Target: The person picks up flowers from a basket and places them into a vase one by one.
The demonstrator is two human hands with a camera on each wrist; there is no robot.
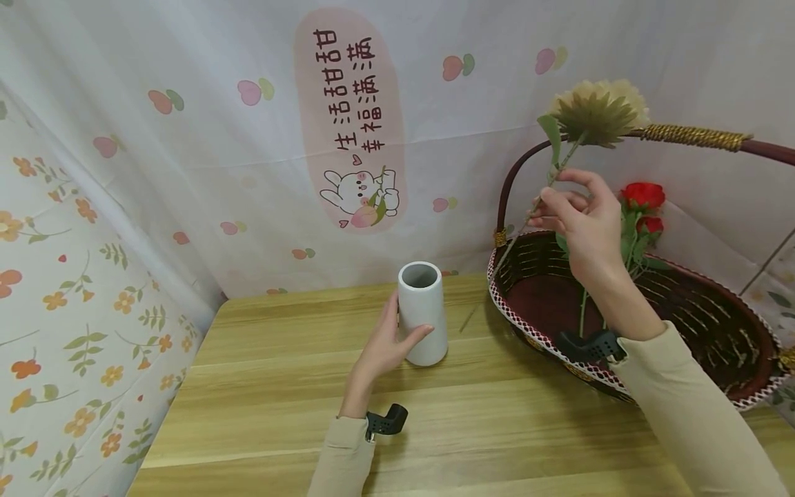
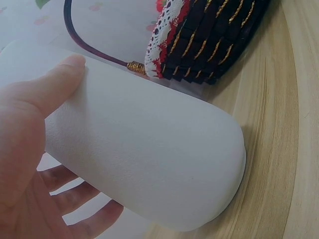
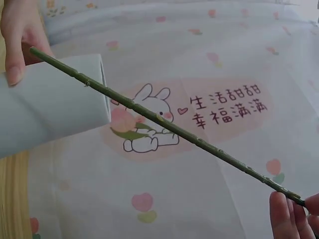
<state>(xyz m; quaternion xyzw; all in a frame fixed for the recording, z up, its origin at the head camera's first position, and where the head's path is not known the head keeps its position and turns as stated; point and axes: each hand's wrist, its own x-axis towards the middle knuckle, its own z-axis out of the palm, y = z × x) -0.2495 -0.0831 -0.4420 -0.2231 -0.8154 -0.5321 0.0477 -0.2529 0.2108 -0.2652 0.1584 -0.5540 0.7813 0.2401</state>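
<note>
A white vase (image 1: 425,310) stands upright on the wooden table, its mouth facing up. My left hand (image 1: 386,345) holds it from the left, thumb across the near side and fingers round the far side; the left wrist view shows the same hold. To the right, my right hand (image 1: 586,224) pinches the stem of a pale yellow artificial flower (image 1: 595,114) just below its bloom and a green leaf. The long green stem (image 3: 174,127) slants down and left, and its lower end hangs to the right of the vase, apart from it in the head view.
A dark woven basket (image 1: 493,286) with a lace-trimmed rim and arched handle (image 1: 512,172) stands on the right. Red roses (image 1: 644,196) lean in it behind my right forearm. Printed cloth (image 1: 248,179) hangs behind the table and along its left side.
</note>
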